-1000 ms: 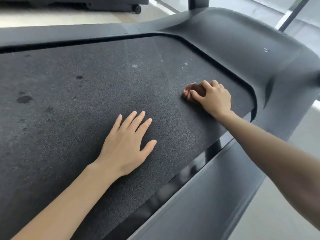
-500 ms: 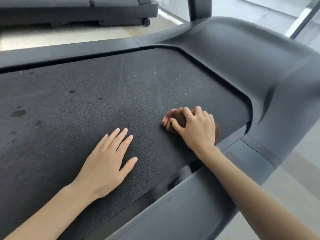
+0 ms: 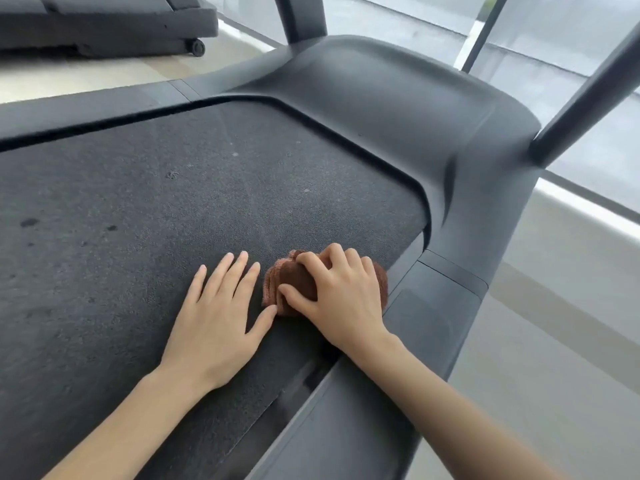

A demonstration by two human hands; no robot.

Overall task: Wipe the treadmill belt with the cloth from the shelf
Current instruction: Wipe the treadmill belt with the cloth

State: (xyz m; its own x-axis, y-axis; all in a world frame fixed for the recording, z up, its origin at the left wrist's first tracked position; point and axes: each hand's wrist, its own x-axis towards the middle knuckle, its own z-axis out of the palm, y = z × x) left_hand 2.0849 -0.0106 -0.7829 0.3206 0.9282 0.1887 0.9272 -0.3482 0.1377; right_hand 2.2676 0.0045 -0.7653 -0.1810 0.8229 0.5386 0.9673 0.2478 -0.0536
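Note:
The dark grey treadmill belt [image 3: 145,216] fills the left and middle of the head view, with dark spots and pale specks on it. A bunched brown cloth [image 3: 289,278] lies on the belt near its right edge. My right hand [image 3: 341,299] grips the cloth from above, fingers curled over it, and hides most of it. My left hand [image 3: 221,313] rests flat on the belt just left of the cloth, fingers straight, thumb tip next to the cloth's edge.
The treadmill's grey motor hood [image 3: 398,109] curves round the belt's far end. Two uprights [image 3: 585,95] rise from it. A side rail [image 3: 363,393] runs along the belt's right edge. Another treadmill [image 3: 104,26] stands at the back left on the pale floor.
My right hand has pulled the cloth back along the belt toward me, close beside my left hand. The left hand stays flat on the belt.

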